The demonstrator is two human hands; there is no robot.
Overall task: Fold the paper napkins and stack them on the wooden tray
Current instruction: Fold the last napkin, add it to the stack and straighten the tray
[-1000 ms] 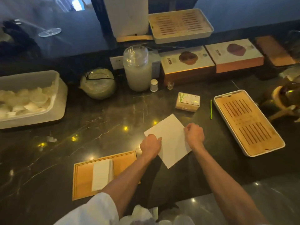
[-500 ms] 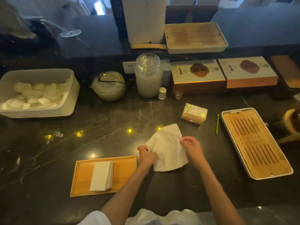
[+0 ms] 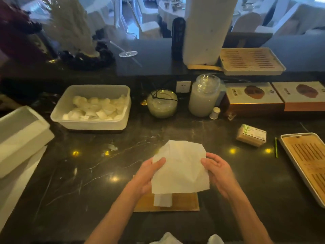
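Head view: I see one open napkin (image 3: 179,169) held between both hands over the wooden tray (image 3: 184,201).

The left hand (image 3: 147,175) pinches the napkin's left edge, thumb lying across the front of the sheet and fingers behind it. The right hand (image 3: 219,175) grips the right edge with curled fingers. The sheet is creased and slightly rumpled, and from my view its lower edge covers the far part of the wooden tray. That tray lies flat on the dark marble counter (image 3: 88,173), between the forearms. The folded napkins (image 3: 162,200) lie on it, their near end showing below the held sheet. A plastic tub (image 3: 91,124) of white pieces stands at far left. At right are a small box (image 3: 251,135), a green pen (image 3: 276,147) and a slatted tray (image 3: 307,164), well apart from the hands.
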